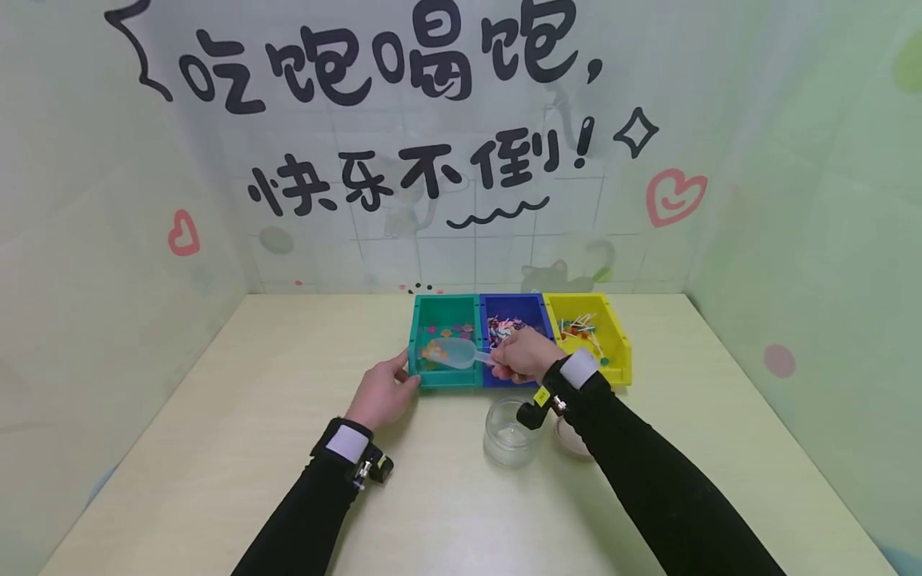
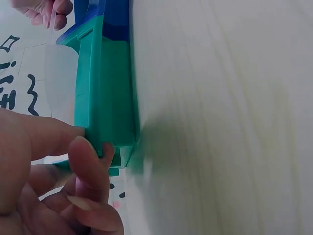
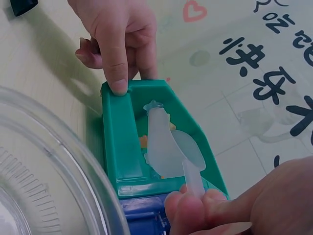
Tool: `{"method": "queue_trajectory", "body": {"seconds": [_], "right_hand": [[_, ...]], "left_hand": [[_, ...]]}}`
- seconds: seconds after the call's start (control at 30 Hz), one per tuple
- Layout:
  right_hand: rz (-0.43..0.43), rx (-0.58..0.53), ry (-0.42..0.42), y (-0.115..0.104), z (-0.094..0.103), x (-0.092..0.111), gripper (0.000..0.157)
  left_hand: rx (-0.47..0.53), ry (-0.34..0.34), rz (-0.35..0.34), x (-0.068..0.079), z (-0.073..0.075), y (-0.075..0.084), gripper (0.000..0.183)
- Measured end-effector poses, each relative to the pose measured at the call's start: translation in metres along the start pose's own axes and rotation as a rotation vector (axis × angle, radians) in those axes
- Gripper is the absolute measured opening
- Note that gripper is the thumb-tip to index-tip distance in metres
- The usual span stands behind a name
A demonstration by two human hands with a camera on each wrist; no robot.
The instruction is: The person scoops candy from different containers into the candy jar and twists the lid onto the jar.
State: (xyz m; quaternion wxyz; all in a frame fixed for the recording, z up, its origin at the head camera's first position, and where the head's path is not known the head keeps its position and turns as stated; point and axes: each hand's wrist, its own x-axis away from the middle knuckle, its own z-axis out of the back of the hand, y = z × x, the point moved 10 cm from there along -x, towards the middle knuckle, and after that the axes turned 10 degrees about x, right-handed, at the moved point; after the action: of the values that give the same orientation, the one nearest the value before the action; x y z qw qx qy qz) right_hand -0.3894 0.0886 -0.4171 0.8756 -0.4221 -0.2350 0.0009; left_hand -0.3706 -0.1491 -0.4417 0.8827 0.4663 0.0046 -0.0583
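My right hand [image 1: 527,354] pinches the handle of a translucent plastic scoop [image 1: 459,353]. The scoop's bowl is low inside the green bin [image 3: 119,142], pointing left, with orange pieces [image 1: 434,350] showing at its tip. Small colourful pieces lie around it, a blue star-shaped one [image 3: 153,105] among them. My left hand [image 1: 382,394] grips the bin's front left corner, with the thumb on the front rim and fingers around the side. In the left wrist view, that corner of the bin [image 2: 115,93] sits between thumb and fingers.
A blue bin [image 1: 513,306] with small wrapped-looking pieces and a yellow bin [image 1: 617,344] with white-sticked pieces adjoin the green one. In front stands a clear round jar [image 1: 510,440], beside a pale round lid [image 1: 571,440] partly under my right forearm. A printed backdrop rises behind.
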Motion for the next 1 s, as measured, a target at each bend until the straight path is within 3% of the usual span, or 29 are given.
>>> {"method": "queue_trajectory", "body": {"seconds": [0.37, 0.67, 1.0], "right_hand": [[0.022, -0.054, 0.02, 0.002, 0.007, 0.007, 0.028], [0.057, -0.032, 0.043, 0.006, 0.017, 0.013, 0.032], [0.047, -0.063, 0.059, 0.011, 0.029, 0.017, 0.031]], "left_hand": [[0.001, 0.002, 0.001, 0.0, -0.001, 0.0, 0.064], [0.009, -0.006, -0.002, 0.002, -0.002, 0.002, 0.064], [0.045, -0.003, 0.044, 0.004, 0.0, 0.0, 0.063]]}}
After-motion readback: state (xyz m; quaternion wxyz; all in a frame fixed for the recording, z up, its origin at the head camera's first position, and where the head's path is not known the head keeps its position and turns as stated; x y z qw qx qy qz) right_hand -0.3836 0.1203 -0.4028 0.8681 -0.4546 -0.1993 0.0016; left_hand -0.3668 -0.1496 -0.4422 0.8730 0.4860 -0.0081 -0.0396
